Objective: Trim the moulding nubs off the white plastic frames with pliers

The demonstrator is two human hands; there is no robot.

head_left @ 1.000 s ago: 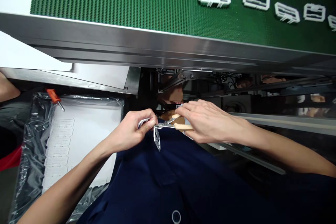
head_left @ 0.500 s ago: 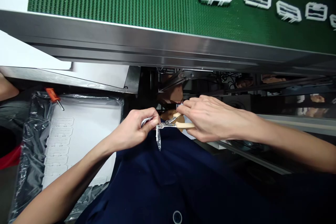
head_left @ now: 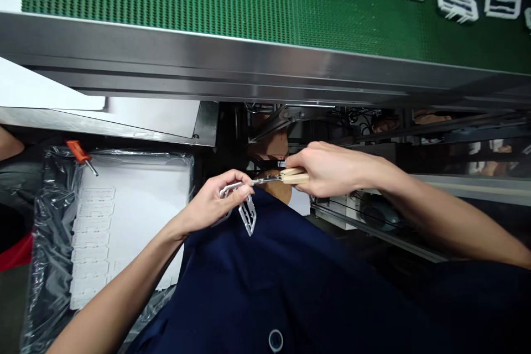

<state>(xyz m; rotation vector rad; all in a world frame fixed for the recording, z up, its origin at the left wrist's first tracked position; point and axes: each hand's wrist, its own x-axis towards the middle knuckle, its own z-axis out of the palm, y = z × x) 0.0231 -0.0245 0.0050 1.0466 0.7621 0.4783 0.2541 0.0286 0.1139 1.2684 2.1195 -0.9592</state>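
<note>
Head view: hands meet above a dark blue cloth garment point(head_left: 290, 276).
Left hand point(head_left: 209, 204): pinches a small white plastic frame piece point(head_left: 248, 217), which hangs just below its fingertips.
Right hand point(head_left: 332, 168): clenched on beige-handled metal nippers point(head_left: 277, 178).
Axis: nippers lie level, tips toward the left hand, at the piece's top.

Under the steel rail point(head_left: 249, 63), your left hand point(head_left: 209, 204) gripping a white part point(head_left: 248, 217) and right hand point(head_left: 332, 168) gripping nippers point(head_left: 286, 177) fill the gap. Machine framework point(head_left: 332, 119) blocks behind, and the lined box point(head_left: 45, 232), lower left of the rail, lies open.
</note>
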